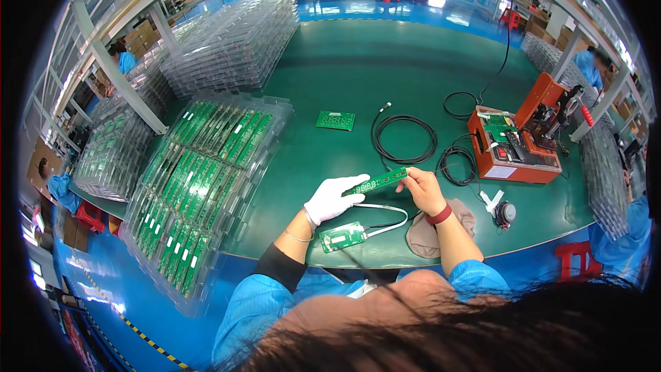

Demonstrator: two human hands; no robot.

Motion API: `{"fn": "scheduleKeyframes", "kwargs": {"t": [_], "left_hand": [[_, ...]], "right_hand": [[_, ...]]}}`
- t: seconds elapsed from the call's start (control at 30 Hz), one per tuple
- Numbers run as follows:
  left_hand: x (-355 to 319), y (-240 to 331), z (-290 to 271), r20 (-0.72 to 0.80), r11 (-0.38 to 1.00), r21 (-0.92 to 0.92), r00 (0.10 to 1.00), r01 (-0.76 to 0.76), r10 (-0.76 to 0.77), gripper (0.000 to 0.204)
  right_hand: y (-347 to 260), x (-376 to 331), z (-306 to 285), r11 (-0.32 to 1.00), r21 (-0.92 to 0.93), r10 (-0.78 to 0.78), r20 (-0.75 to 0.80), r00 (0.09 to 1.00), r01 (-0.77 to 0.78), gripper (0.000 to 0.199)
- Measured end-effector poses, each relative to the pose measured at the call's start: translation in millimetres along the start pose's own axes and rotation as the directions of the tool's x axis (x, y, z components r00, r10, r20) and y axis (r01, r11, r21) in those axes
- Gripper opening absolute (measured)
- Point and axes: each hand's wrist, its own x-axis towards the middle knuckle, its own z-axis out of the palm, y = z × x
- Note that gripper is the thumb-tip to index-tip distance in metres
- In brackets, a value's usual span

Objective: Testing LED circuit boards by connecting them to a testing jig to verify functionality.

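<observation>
Between my two hands is a long green circuit board [383,180] with a row of digit displays, raised over the near part of the table. My left hand [332,198], in a white glove, pinches its left end. Bare and with a dark red band at the wrist, my right hand [423,191] grips its right end. Just below lies a second green board [343,237] with a white label. A white cable [394,207] loops from that board up toward the held one; where it ends is hidden by my hands.
A clear tray [278,111] full of green boards lies left, with stacked trays [227,45] behind. A small board [335,120] and a coiled black cable [405,139] lie mid-table. Right stand an orange test fixture [515,158], a round speaker-like part [505,214] and a brown cloth [463,229].
</observation>
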Motion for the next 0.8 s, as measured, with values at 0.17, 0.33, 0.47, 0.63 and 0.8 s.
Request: {"fn": "scheduleKeyframes", "kwargs": {"t": [0.17,0.33,0.47,0.63,0.8], "left_hand": [[0.2,3.2,4.3,-0.015,0.981,-0.183,0.998,0.062,-0.066,0.044],[3.4,-21.0,2.9,-0.266,0.890,-0.435,0.964,-0.137,0.018,0.038],[16.8,-25.7,-8.3,-0.310,0.398,-0.900,0.904,-0.179,-0.295,0.047],[35.0,-5.5,13.9,-0.288,0.503,-0.858,0.911,-0.108,-0.296,0.052],[36.2,23.9,27.4,-0.250,0.751,-0.660,0.938,0.017,-0.242,0.055]], "right_hand": [[-4.3,0.6,-0.1,0.997,-0.001,0.081,0.000,0.997,-0.081,0.018],[-12.0,4.0,-2.7,0.978,-0.117,0.173,0.005,0.985,-0.171,0.020],[0.7,9.4,6.0,0.974,-0.162,0.149,-0.074,0.986,-0.159,0.020],[3.9,8.5,31.2,0.934,-0.302,-0.225,-0.086,0.971,0.189,0.018],[-4.0,2.5,42.8,0.890,-0.353,-0.302,0.022,0.953,0.290,0.015]]}}
